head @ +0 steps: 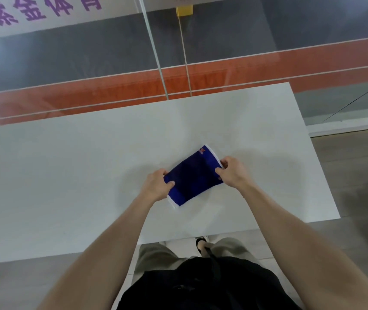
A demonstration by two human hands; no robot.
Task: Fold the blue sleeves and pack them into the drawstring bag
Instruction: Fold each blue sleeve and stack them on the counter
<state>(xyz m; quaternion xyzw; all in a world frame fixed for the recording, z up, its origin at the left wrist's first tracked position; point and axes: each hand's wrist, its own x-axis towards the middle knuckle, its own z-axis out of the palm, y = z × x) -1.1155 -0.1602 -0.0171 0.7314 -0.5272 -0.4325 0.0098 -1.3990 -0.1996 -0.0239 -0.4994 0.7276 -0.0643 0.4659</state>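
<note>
A blue sleeve (193, 175) with white trim on both ends and a small red logo near its far corner is stretched flat between my hands over the white table (66, 164). My left hand (157, 186) pinches its near-left end. My right hand (231, 172) pinches its right end. The sleeve lies diagonally, its far end pointing up and to the right. No drawstring bag is in view.
The table's right edge (317, 157) and near edge (201, 237) are close to my hands. Beyond the far edge stands a glass wall (156, 52) with an orange strip. My legs and a foot (202, 243) show below the table.
</note>
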